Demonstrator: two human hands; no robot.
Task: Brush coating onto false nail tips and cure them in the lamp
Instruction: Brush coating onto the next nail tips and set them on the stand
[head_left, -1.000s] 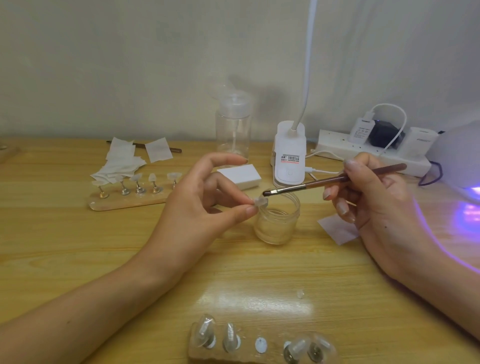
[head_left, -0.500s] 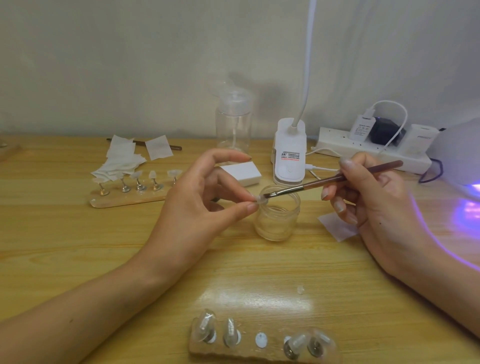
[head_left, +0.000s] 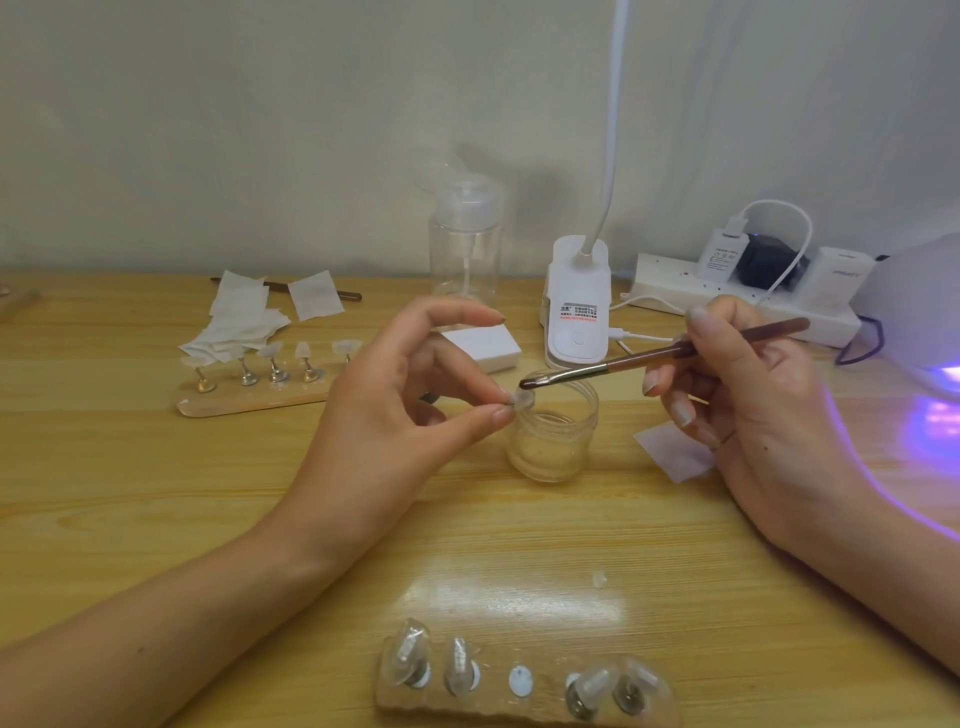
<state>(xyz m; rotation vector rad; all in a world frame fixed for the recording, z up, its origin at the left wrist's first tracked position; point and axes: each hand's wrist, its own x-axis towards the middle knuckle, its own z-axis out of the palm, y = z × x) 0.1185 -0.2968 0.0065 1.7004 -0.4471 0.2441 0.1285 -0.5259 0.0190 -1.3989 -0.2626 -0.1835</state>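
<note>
My left hand (head_left: 400, 410) pinches a small clear false nail tip (head_left: 522, 399) between thumb and fingertip, just over the near-left rim of a small open glass jar (head_left: 553, 434). My right hand (head_left: 748, 410) grips a brown-handled brush (head_left: 660, 356); its dark bristle end hovers just above the tip and the jar mouth. A wooden stand (head_left: 524, 680) near the table's front edge carries several clear tips on pegs. A second wooden stand (head_left: 254, 395) with several tips sits at the left. The curing lamp (head_left: 930, 332) glows purple at the far right.
A clear pump bottle (head_left: 465, 249), a white lamp base (head_left: 576, 312) and a power strip (head_left: 743, 296) line the back. White wipes (head_left: 244, 322) lie at the back left, a white block (head_left: 485, 348) behind my left hand, one wipe (head_left: 672, 449) under my right hand.
The brush tip dipped down to the nail tip half a second ago and has now lifted slightly above it. My left hand kept the tip in place by the jar.
</note>
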